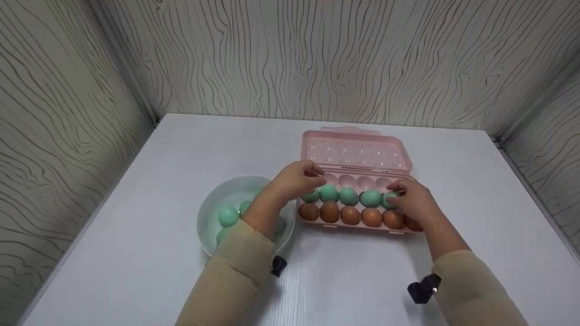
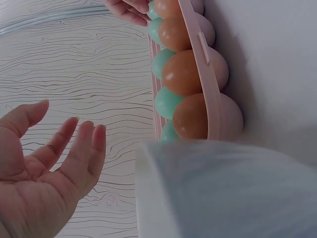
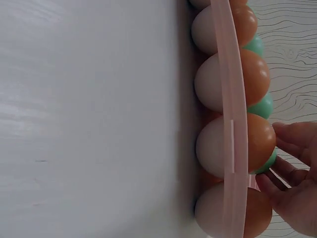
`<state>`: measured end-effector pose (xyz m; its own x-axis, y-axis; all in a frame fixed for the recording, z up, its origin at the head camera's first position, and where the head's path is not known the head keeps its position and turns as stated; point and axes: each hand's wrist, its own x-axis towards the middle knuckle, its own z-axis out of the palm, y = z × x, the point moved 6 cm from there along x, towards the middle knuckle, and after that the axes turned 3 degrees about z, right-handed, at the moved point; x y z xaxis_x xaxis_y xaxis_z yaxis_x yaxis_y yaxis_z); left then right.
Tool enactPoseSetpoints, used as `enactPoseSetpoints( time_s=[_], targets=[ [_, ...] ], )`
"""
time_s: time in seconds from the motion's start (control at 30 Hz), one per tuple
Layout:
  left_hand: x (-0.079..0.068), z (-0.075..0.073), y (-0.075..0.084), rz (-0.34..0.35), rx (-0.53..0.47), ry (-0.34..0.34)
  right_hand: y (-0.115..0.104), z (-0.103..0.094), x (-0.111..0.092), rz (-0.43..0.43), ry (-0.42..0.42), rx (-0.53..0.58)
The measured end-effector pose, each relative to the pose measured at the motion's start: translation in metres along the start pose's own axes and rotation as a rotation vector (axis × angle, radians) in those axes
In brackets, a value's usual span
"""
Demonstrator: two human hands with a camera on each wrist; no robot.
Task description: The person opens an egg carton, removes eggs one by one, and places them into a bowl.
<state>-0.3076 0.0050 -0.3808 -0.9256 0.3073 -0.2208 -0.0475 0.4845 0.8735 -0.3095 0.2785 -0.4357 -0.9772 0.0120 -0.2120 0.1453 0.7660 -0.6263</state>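
Your right grip (image 1: 411,199) pinches a green egg (image 3: 268,162) in the pink carton (image 1: 353,154) beneath it, brown eggs (image 1: 350,215) just nearer you. Your left grip (image 1: 297,180), parted and empty, hovers, a white bowl (image 1: 207,208) beneath its wrist.

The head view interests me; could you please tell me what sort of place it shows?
Probably a small recording booth rather than a lived-in kitchen: wood-grain-patterned panels stand behind and at both sides of a plain white table, and a small black device shows at each sleeve cuff.
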Motion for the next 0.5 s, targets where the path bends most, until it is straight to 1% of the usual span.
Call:
enactPoseSetpoints(
  time_s=[0.13,0.33,0.5],
  targets=[
    [0.0000,0.0006,0.0002,0.002,-0.001,-0.001,-0.0015,0.0059,0.0024,-0.026,0.012,-0.047],
    [0.0007,0.0012,0.0005,-0.002,0.005,0.000,-0.0030,0.0101,0.0045,-0.042,0.033,-0.064],
    [0.0013,0.0021,0.0005,0.025,0.029,0.000,-0.0038,0.0108,0.0060,-0.054,0.047,-0.086]
  ],
)
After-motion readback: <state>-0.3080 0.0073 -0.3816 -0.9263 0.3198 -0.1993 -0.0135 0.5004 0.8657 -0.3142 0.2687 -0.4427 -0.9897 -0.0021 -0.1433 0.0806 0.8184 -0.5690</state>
